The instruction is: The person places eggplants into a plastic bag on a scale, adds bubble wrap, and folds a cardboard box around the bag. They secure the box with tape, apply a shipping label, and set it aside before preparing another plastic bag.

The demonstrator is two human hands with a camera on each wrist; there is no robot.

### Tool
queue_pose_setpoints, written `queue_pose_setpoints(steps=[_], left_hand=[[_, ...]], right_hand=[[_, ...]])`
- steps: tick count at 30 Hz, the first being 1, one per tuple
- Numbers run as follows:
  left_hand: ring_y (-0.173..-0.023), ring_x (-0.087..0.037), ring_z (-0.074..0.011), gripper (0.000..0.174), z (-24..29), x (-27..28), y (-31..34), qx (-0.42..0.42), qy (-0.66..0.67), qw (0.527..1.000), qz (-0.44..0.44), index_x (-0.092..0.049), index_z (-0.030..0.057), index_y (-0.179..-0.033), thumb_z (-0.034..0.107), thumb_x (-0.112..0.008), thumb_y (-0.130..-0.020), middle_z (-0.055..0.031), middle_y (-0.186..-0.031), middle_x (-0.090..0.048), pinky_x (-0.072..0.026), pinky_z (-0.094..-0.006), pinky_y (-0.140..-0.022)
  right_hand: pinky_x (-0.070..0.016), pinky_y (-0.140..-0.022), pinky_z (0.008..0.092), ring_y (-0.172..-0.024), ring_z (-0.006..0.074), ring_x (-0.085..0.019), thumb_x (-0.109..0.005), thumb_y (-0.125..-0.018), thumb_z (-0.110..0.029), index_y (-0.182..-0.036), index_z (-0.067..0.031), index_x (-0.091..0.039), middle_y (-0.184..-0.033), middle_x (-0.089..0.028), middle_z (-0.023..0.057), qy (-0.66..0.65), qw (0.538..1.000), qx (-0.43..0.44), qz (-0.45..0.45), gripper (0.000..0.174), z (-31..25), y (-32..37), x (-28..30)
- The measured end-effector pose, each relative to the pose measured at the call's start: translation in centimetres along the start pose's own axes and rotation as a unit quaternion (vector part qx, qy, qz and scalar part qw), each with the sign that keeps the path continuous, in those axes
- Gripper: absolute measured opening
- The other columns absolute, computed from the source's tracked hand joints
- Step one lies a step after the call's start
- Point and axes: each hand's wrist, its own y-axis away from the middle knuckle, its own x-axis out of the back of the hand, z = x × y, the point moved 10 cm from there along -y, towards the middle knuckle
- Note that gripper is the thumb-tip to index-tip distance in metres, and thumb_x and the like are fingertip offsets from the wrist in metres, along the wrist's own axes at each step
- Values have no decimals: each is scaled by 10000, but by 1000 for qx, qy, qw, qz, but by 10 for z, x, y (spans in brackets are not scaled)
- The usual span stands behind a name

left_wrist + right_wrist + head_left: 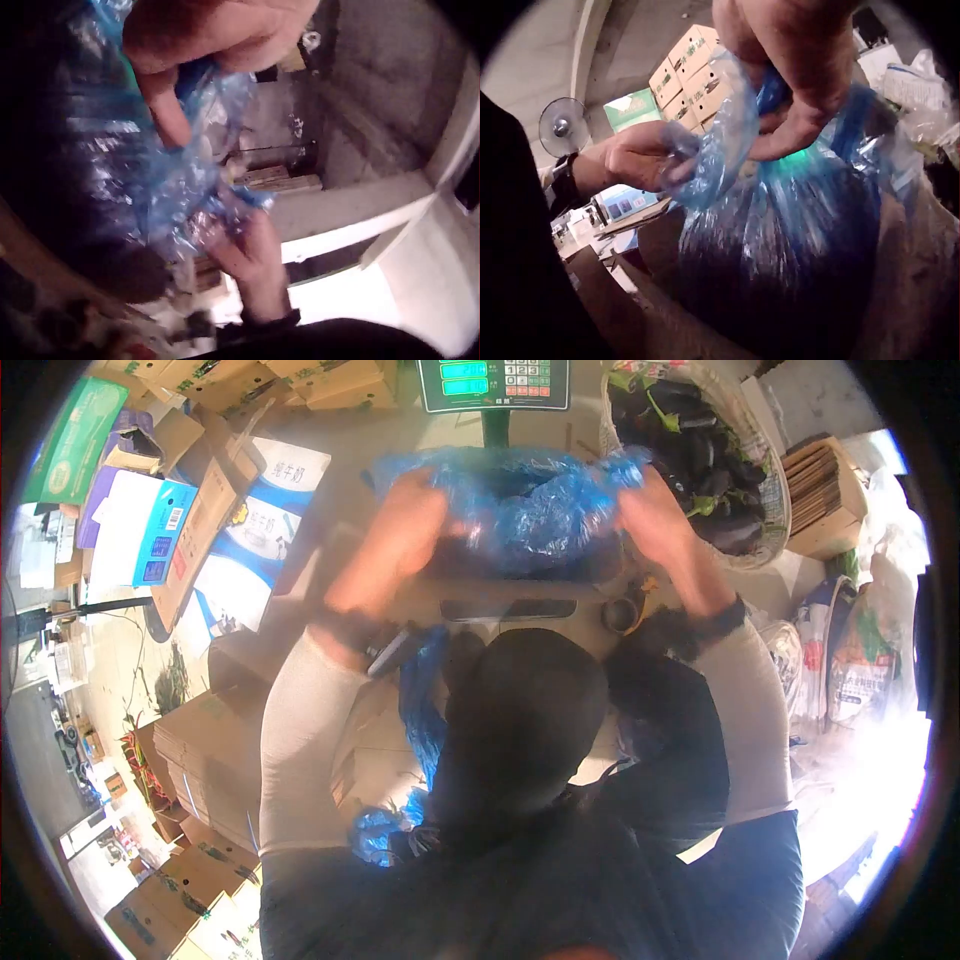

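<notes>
- A blue plastic bag (520, 500) filled with dark contents is seen at the far middle of the scene, just in front of a scale display (493, 382).
- The bag's left top edge is gripped by the left hand (405, 530), with the fingers curled into the plastic; this is confirmed in the right wrist view, where the film is bunched in the fist (641, 157).
- The bag's right top edge is clamped by the right hand (655, 520); plastic is pinched between thumb and curled fingers (802, 67).
- The bag's mouth is held stretched between the two hands, which are kept apart from each other.
- Brown cardboard is seen round the bag's lower part (780, 247).
- A basket of aubergines (700, 450) is placed at the far right.
- Stacked cardboard boxes (215, 760) are found at the near left.
</notes>
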Motion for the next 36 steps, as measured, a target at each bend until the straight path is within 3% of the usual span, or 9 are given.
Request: queue_pose_setpoints(steps=[4,6,12,18,21,26,28,30,36], left_hand=[[-967,-652,-231,323,-16,-31,-37,87,97,991,5,-597,-88,-1119,176,-537,-941,-179,-1075,-657,-521,-374,-818],[-1062,-635,-317,363,-21,-57,-41,-20,-447,878,-168,-586,-73,-1170,170,-547,-902,-220,-1143,-648,-505,-445,-868],[-957,-659,-304,347,-120,-10,-93,34,-686,682,-252,-674,39,-1114,122,-522,-814,-180,-1064,-692,-507,-416,-792],[-1060,-641,-260,395,-122,26,-92,86,-118,987,-70,-664,39,-1145,328,-487,-942,-166,-1184,-671,-464,-433,-905],[-1081,-634,-355,403,-101,12,-103,-102,-560,816,-103,-649,38,-1173,330,-524,-925,-215,-1172,-653,-470,-473,-912],[-1076,-628,-299,350,-116,8,-72,-297,-746,572,-167,-590,37,-1242,116,-520,-909,-185,-1202,-622,-493,-447,-937],[-1076,-628,-265,391,-115,38,-99,-12,-714,652,-254,-605,64,-1225,324,-565,-936,-147,-1190,-653,-484,-385,-888],[-1129,-596,-225,460,-20,-28,-39,-16,-636,732,-243,-560,-14,-1277,298,-594,-940,-145,-1239,-634,-468,-355,-933],[-1099,-597,-217,462,30,-17,-17,79,-407,884,-213,-528,-52,-1304,155,-650,-910,-141,-1206,-631,-478,-321,-915]], right_hand=[[-504,-754,376,-841,223,-629,-573,-886,-144,-1025,26,-637,-926,-662,145,29,992,74,-98,229,-33,-26,-60],[-501,-793,423,-900,289,-647,-575,-842,-128,-1041,33,-640,-968,-670,192,439,866,113,-211,264,-27,-22,-101],[-527,-812,464,-945,375,-666,-580,-768,-100,-943,3,-704,-1002,-686,223,566,788,161,-179,237,64,-62,-118],[-542,-681,483,-786,365,-680,-616,-731,-132,-842,-25,-722,-847,-695,199,687,643,218,-259,187,58,-58,-176],[-542,-658,472,-761,353,-682,-630,-712,-136,-774,-39,-722,-853,-701,183,670,679,208,-217,147,60,-67,-174],[-540,-662,460,-754,370,-674,-649,-771,-155,-916,-34,-701,-831,-693,187,610,724,265,-182,196,-17,-17,-168],[-539,-685,436,-793,370,-675,-650,-827,-202,-1033,-21,-669,-865,-692,199,438,790,367,-223,275,-62,-2,-151],[-529,-758,440,-880,352,-677,-661,-853,-279,-1106,-28,-648,-937,-694,204,233,929,226,-180,356,-95,0,-84],[-473,-925,442,-1103,377,-603,-784,-662,-493,-1122,31,-635,-1133,-650,247,395,882,240,90,713,-3,-47,64]])
